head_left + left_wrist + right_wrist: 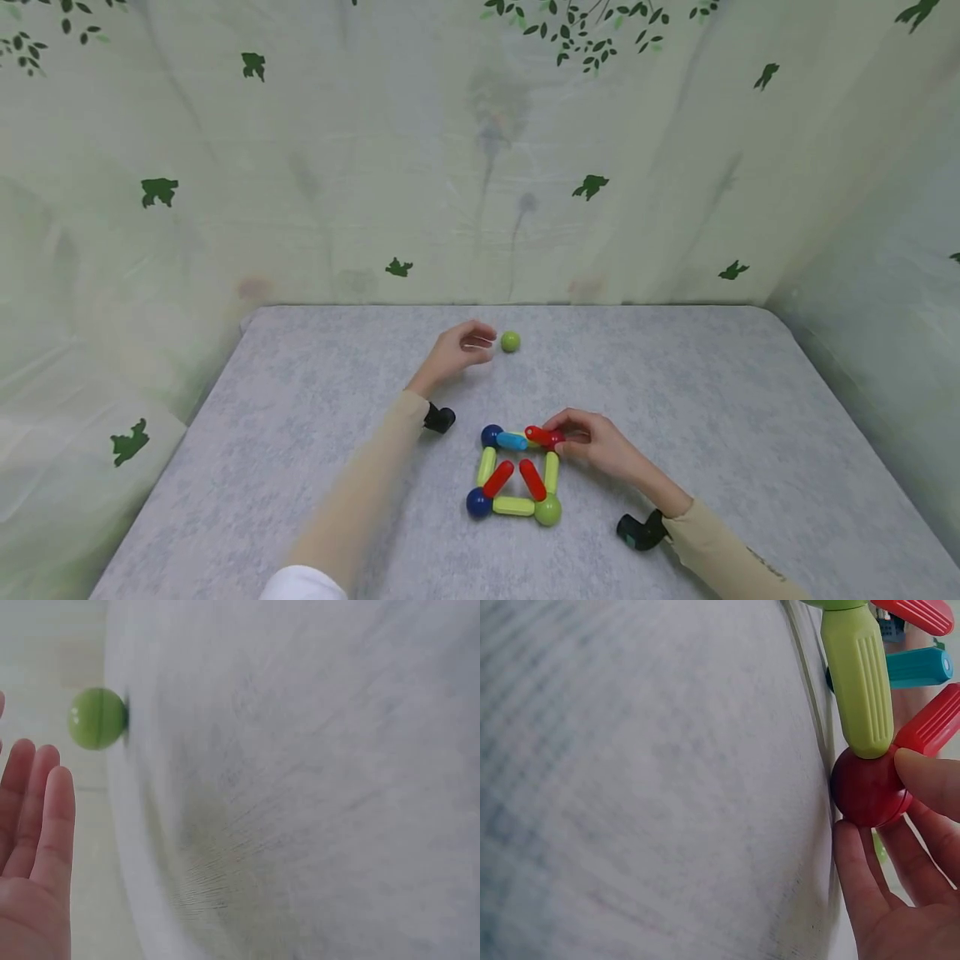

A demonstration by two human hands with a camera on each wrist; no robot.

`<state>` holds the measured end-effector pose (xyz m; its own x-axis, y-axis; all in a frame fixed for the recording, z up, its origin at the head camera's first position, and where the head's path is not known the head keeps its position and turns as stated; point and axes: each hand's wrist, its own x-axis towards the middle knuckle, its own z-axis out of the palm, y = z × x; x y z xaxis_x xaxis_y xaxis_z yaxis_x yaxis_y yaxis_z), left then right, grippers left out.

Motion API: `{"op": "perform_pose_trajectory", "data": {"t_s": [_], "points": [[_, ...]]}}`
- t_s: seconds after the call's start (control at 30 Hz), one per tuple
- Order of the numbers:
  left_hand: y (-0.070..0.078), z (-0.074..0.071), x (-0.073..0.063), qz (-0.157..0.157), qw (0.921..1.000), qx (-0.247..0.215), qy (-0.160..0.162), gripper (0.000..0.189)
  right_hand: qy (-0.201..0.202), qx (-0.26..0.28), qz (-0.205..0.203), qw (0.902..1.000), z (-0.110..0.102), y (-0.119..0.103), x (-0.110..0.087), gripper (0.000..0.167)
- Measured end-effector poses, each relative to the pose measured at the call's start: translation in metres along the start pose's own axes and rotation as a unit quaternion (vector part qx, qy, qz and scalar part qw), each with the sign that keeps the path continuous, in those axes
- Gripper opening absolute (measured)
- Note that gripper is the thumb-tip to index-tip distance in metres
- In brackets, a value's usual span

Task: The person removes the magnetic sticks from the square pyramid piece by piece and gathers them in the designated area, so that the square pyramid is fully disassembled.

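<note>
A square frame of magnetic rods and balls lies on the table, with two dark blue balls point(478, 503) on its left, a green ball point(548, 509) at its near right corner and a red ball point(866, 791) at its far right one. My right hand point(596, 443) grips that red ball between thumb and fingers. Yellow-green rods point(513, 506) form the sides, while red rods point(498, 479) and one blue rod point(513, 442) slant up from the corners. Farther back, my left hand point(459, 345), fingers loosely bent, is just left of a loose green ball point(511, 342) without touching it.
The grey table point(337, 358) ends at a back edge against a hanging leaf-patterned cloth point(420, 167). Black wrist cameras, one on the left wrist point(440, 418) and one on the right wrist point(642, 531), jut out close above the tabletop.
</note>
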<state>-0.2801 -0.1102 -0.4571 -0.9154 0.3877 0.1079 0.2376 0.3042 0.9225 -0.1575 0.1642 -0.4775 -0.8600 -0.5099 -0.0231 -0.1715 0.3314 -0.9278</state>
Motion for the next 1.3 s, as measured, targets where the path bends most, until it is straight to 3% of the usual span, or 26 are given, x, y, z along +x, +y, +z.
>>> {"op": "perform_pose_trajectory", "data": {"t_s": [0.3,0.53,0.7,0.97,1.3], "points": [[0.015,0.000,-0.033,0.030,0.9945,-0.031,-0.095,0.033,-0.001,0.006,-0.002,1.0000,-0.001,-0.002,-0.002,0.022],[0.019,0.011,-0.058,0.046,0.9817,-0.040,-0.180,0.030,-0.001,0.011,0.006,0.9999,-0.001,-0.002,-0.001,0.022],[0.020,0.018,-0.072,0.045,0.9735,-0.043,-0.220,0.026,0.000,0.018,0.004,0.9998,0.000,-0.002,-0.002,0.022],[0.020,0.027,-0.084,0.049,0.9718,-0.060,-0.223,0.026,-0.001,0.021,0.000,0.9998,0.000,-0.006,-0.003,0.022],[0.017,0.037,-0.087,0.054,0.9785,0.011,-0.199,0.024,-0.002,0.034,0.006,0.9994,0.001,-0.002,-0.002,0.023]]}}
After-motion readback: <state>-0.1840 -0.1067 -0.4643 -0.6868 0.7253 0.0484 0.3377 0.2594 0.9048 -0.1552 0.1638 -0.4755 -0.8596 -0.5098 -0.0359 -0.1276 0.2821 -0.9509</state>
